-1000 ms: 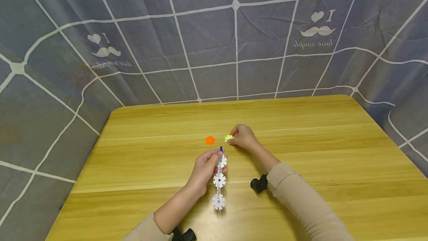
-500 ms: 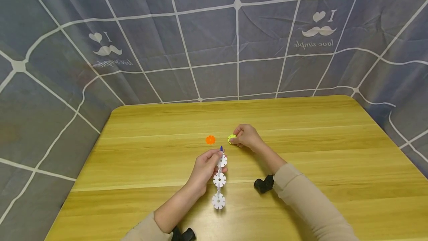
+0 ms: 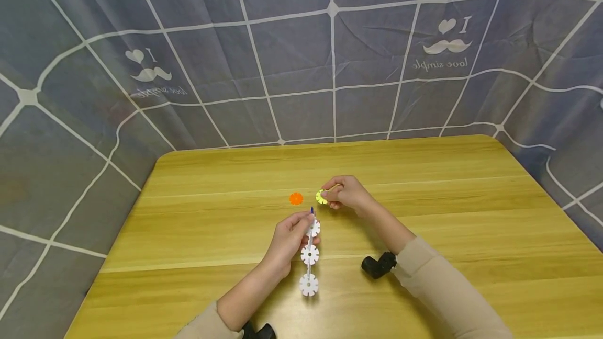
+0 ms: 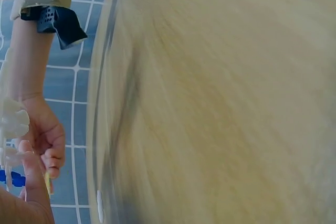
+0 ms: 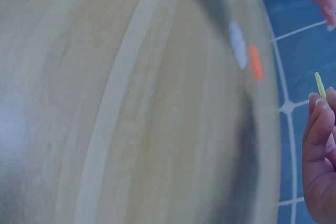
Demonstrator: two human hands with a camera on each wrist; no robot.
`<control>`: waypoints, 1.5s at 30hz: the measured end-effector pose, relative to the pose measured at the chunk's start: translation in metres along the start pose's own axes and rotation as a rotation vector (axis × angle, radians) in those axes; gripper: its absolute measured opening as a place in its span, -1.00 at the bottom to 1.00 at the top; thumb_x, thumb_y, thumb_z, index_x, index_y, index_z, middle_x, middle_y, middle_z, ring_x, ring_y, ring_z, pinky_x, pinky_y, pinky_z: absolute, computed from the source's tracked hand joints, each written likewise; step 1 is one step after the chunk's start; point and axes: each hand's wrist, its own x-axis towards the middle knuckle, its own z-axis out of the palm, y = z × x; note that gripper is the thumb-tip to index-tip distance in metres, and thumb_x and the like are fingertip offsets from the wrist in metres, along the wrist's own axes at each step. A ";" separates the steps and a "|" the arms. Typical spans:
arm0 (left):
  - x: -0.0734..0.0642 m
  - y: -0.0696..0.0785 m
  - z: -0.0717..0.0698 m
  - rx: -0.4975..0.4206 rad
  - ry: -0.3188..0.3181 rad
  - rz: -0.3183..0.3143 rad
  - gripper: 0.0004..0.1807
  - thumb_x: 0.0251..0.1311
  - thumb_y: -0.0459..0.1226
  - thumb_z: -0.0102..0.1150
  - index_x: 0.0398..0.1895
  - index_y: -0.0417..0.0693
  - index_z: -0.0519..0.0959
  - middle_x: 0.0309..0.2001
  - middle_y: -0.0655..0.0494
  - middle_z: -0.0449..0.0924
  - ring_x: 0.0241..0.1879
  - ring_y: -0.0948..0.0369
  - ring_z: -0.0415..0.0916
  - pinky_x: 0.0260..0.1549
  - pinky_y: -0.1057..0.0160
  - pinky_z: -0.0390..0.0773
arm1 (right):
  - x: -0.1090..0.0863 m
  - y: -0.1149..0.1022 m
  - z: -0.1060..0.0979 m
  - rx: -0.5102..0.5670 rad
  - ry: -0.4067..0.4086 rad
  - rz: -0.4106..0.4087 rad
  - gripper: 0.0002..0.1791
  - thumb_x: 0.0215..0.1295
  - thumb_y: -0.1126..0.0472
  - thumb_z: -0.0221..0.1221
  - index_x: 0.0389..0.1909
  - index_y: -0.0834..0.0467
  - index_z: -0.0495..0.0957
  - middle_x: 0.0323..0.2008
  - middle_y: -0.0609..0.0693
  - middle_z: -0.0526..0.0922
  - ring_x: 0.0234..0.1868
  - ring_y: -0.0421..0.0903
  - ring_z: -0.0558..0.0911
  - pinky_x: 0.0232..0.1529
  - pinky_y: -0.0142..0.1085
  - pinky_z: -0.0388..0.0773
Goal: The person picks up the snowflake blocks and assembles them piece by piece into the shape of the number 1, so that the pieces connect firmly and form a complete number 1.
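My left hand (image 3: 290,238) pinches the top of a chain of white notched discs (image 3: 309,255) interlocked with each other. A blue notched disc (image 3: 312,210), seen edge-on, sticks up past the thumb; the left wrist view shows that blue disc (image 4: 14,179) beside the white ones. Up and to the right, my right hand (image 3: 347,192) pinches a yellow notched disc (image 3: 321,197) between thumb and fingers. In the right wrist view the yellow disc (image 5: 320,85) stands on edge in the fingertips. Part of the chain is hidden behind the left fingers.
An orange notched disc (image 3: 296,199) lies flat on the wooden table (image 3: 212,213), beyond the left hand. Close to it in the right wrist view is a pale, blurred piece (image 5: 238,44). Black wrist devices (image 3: 379,264) sit at both sleeves. A grey curtain (image 3: 301,67) hangs behind the table.
My right hand shifts slightly right with the yellow disc, then back left, and the disc now faces the head camera more. The left hand and chain stay nearly still.
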 end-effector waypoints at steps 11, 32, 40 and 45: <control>0.001 0.000 0.001 -0.020 -0.010 0.006 -0.54 0.28 -0.17 0.06 0.12 -0.35 0.43 -0.42 0.20 0.49 -0.53 0.34 0.57 -0.55 0.51 0.41 | -0.015 -0.017 0.007 0.089 -0.036 -0.051 -0.83 0.21 0.38 0.19 -0.24 0.40 0.48 -0.64 -0.05 0.57 -0.67 -0.23 0.48 -0.62 -0.51 0.46; 0.001 0.000 0.004 -0.060 -0.026 0.045 -0.53 0.33 -0.22 0.03 0.16 -0.40 0.38 -0.33 0.13 0.53 -0.50 0.33 0.57 -0.47 0.49 0.52 | -0.022 -0.020 0.013 0.094 -0.059 -0.107 -0.89 0.19 0.38 0.19 -0.33 0.35 0.47 -0.69 -0.05 0.53 -0.67 -0.22 0.45 -0.62 -0.48 0.42; 0.002 -0.001 0.003 -0.066 -0.047 0.059 -0.50 0.29 -0.24 0.09 0.16 -0.44 0.36 -0.38 0.19 0.57 -0.50 0.33 0.57 -0.51 0.54 0.45 | -0.022 -0.019 0.015 0.074 -0.079 -0.131 -0.88 0.19 0.36 0.19 -0.34 0.34 0.46 -0.68 -0.01 0.51 -0.66 -0.21 0.39 -0.63 -0.46 0.35; 0.002 -0.003 0.002 -0.051 -0.059 0.069 -0.53 0.30 -0.29 0.07 0.16 -0.46 0.36 -0.33 0.15 0.59 -0.50 0.34 0.58 -0.52 0.55 0.44 | -0.023 -0.019 0.013 0.054 -0.115 -0.139 -0.90 0.22 0.36 0.17 -0.33 0.34 0.47 -0.68 0.00 0.50 -0.67 -0.21 0.38 -0.62 -0.45 0.35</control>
